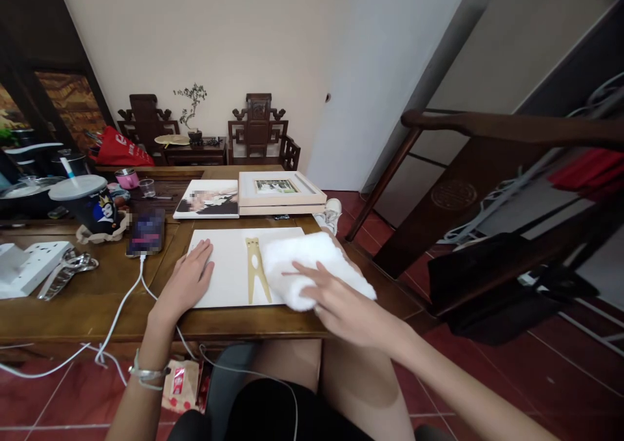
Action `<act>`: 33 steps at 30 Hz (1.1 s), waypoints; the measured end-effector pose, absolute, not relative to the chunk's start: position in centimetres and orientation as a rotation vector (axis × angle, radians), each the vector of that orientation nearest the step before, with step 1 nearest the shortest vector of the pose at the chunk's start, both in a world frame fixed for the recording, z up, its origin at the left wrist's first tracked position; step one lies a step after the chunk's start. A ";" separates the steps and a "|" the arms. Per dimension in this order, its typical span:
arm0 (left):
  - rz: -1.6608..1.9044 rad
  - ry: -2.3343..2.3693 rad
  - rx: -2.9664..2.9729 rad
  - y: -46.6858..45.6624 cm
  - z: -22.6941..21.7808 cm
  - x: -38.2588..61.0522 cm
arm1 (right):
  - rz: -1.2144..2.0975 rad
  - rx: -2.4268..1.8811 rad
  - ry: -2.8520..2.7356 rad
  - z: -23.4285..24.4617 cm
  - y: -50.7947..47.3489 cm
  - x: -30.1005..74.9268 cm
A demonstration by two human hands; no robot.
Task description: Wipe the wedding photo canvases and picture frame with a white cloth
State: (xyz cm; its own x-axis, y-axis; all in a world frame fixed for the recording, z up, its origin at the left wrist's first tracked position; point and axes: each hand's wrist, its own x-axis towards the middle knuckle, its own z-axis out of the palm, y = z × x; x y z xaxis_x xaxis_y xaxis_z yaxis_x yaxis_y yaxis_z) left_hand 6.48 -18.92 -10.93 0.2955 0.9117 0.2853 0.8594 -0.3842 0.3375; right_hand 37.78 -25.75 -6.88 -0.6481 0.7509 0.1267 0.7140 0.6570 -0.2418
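A long wooden table (97,304) fills the left and middle of the view, with two carved chairs (258,129) against the wall behind it and a dark stair rail (511,129) to the right. On the near edge of the table lies a white board (227,278), face down, with a tan easel stand (254,268) fixed to its back. A white cloth (312,262) covers the board's right part and hangs a little past its edge.

The right hand (336,298) lies flat and open on the cloth, fingers spread, pressing it to the board. The left hand (188,278) is also open, palm down on the board's left edge, steadying it; a bracelet (146,373) sits on that wrist.

Judging by where the cloth lies, wiping of the board's back looks to be under way on the right side, with the left and middle stretch not yet covered. Two more pieces wait beyond: a framed picture (280,190) stacked on another frame, and a print (207,199) just beside it.

Further left are a phone (146,231) on a white cable (121,311), a lidded cup (90,203) and a power strip (34,265). The board's front cannot be seen, the print is blurred, and the small items at the table's far left are hard to make out.
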 end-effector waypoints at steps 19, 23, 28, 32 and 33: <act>0.570 1.737 2.422 -19.3 -10.5 6.8 | 0.245 -1.165 -2.634 -7.2 -26.9 37.7; 0.531 1.753 2.427 -19.3 -10.4 6.9 | 0.317 -1.106 -2.667 -6.5 -30.7 38.4; 0.525 1.755 2.439 -19.1 -10.5 6.8 | 0.296 -1.147 -2.628 -6.5 -27.0 38.2; 0.524 1.742 2.449 -19.1 -10.4 6.7 | 0.194 -1.175 -2.651 -6.5 -19.9 36.9; 0.522 1.740 2.450 -19.1 -10.4 6.7 | 0.177 -1.188 -2.641 -6.4 -18.3 36.6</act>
